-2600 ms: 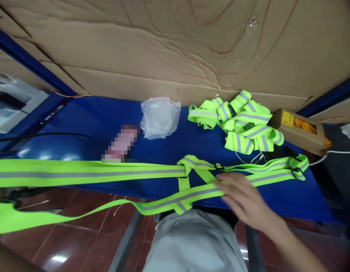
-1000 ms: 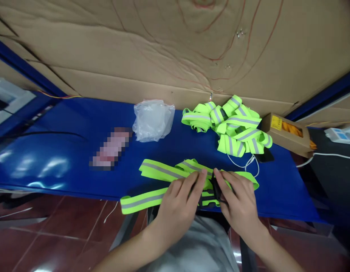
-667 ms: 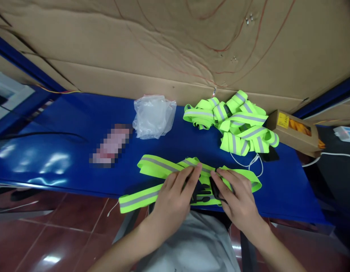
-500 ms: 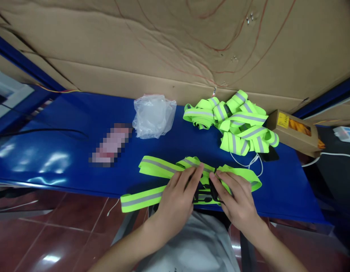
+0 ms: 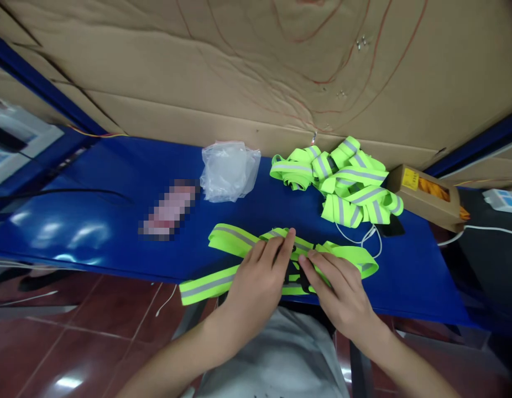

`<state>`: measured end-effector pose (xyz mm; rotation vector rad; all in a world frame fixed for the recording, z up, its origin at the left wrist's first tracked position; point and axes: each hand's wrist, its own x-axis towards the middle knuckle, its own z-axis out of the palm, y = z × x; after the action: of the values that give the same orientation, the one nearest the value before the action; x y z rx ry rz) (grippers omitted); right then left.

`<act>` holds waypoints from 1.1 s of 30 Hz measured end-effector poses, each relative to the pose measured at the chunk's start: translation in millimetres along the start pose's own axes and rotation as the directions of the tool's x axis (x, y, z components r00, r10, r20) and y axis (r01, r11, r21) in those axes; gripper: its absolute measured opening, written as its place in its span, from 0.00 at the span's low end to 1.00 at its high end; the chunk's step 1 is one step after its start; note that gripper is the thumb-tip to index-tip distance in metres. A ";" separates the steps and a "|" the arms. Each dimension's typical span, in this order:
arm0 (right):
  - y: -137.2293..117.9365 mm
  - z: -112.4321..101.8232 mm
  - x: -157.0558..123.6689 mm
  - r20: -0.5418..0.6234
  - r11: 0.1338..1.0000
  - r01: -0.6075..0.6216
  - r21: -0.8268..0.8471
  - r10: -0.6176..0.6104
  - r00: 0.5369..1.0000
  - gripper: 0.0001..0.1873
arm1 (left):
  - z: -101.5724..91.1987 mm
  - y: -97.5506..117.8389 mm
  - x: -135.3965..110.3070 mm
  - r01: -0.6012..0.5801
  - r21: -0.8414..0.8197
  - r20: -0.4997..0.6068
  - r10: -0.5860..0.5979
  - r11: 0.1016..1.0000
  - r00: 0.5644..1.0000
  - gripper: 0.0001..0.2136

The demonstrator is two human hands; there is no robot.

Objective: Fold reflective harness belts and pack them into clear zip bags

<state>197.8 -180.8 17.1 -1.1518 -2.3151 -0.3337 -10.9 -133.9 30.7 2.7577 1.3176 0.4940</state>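
A neon yellow-green reflective strap [image 5: 208,284] with a grey stripe lies in loops along the table's front edge, black plastic buckle parts at its middle. My left hand [image 5: 258,282] is over the left half of it, fingers closed on the webbing, the thumb side beside the black parts. From the right, my right hand [image 5: 343,287] pinches at a black buckle [image 5: 304,281], with thumb and forefinger against it. The fingers partly cover the buckle, so I cannot tell whether its halves are joined. One strap loop sticks out to the right of my right hand.
Behind the hands lies a heap of similar reflective straps [image 5: 355,179]. Clear plastic bags [image 5: 229,171] and a blurred pink item [image 5: 168,213] lie on the blue table [image 5: 115,221]. At right are an open cardboard box [image 5: 426,196], a dark phone [image 5: 392,226] and a white cable [image 5: 380,243].
The right fingertips and the black buckle have shifted slightly left, closer to my left hand. The left hand stays on the strap. The whole view has moved a little.
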 end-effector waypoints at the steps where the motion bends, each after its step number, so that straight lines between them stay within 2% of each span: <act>1: -2.3 0.6 1.2 -0.005 1.000 -0.005 0.003 0.006 1.000 0.25 | 0.5 2.4 -0.3 0.006 0.009 -0.006 -0.006 1.000 1.000 0.33; 7: -5.6 -1.1 14.9 -0.006 0.997 -0.019 0.069 0.020 1.000 0.26 | 3.7 14.1 -4.2 0.046 0.024 -0.059 -0.044 0.999 0.997 0.35; 10: -2.2 -6.3 21.9 0.007 0.993 -0.062 0.102 0.062 0.998 0.28 | 0.0 12.3 -5.1 0.028 -0.025 -0.051 -0.030 0.999 0.998 0.36; 13: -0.1 -8.8 23.1 0.049 0.995 -0.070 0.071 0.067 0.997 0.27 | -5.9 7.6 -6.4 0.024 -0.082 0.003 -0.024 0.996 1.000 0.36; 17: 0.8 -7.5 18.4 0.137 0.996 -0.054 0.064 0.045 0.990 0.32 | -19.0 -0.4 -11.0 0.002 -0.304 0.089 0.026 0.953 0.996 0.32; 19: 0.4 -6.3 17.3 0.137 0.998 -0.037 0.045 0.030 0.990 0.35 | -25.3 -2.9 -12.9 0.033 -0.451 0.132 0.031 0.892 0.991 0.30; 21: -0.9 -4.6 18.4 0.109 1.000 -0.007 0.010 0.006 0.994 0.38 | -27.5 -2.8 -12.5 0.081 -0.526 0.133 -0.012 0.847 0.991 0.28; 24: -3.7 -1.2 22.1 0.093 0.999 0.032 -0.026 -0.029 0.995 0.40 | -21.8 1.4 -7.0 0.144 -0.508 0.082 -0.119 0.849 0.990 0.25; 27: -5.0 3.1 23.9 0.138 0.997 0.059 -0.052 -0.052 0.989 0.35 | -12.4 5.8 0.9 0.192 -0.446 0.095 -0.166 0.874 0.981 0.22; 29: -5.2 6.2 23.4 0.164 0.995 0.061 -0.085 -0.046 0.985 0.32 | -7.9 6.9 4.7 0.173 -0.410 0.073 -0.157 0.895 0.985 0.21; 33: -7.5 11.6 20.9 0.197 0.984 -0.014 -0.178 0.049 0.979 0.29 | -4.6 3.3 6.6 0.075 -0.355 0.010 -0.076 0.932 0.997 0.20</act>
<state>177.4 -166.4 19.3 -1.3626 -2.4782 -0.4355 -6.0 -131.4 37.4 2.4030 1.1916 0.6598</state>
